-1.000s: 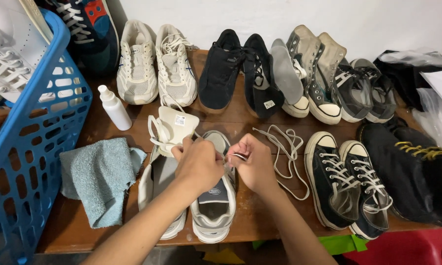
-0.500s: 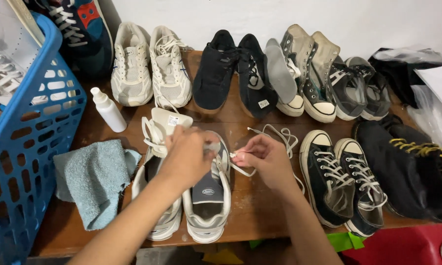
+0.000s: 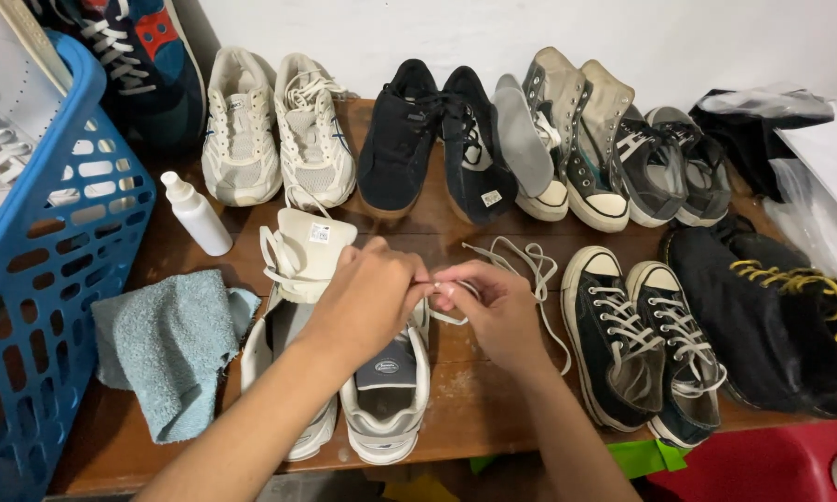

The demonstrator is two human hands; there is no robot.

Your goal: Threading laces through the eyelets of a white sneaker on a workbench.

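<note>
Both hands (image 3: 437,297) pinching one white lace (image 3: 530,270), seemingly, over two grey sneakers (image 3: 386,409).

A plain white painted wall (image 3: 493,37) runs along the back, evenly lit without hard shadows. Against it stands a brown wooden table (image 3: 479,409) with a worn, scuffed top, its front edge chipped and dusty.

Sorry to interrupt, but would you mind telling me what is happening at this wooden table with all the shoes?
A person is working a white shoelace at a pair of pale grey-and-white sneakers. The left hand and right hand meet over the sneakers, both pinching the lace. A light blue cloth and a small white spray bottle lie to the left, beside a blue plastic basket. Other shoes line the wooden table.
</note>
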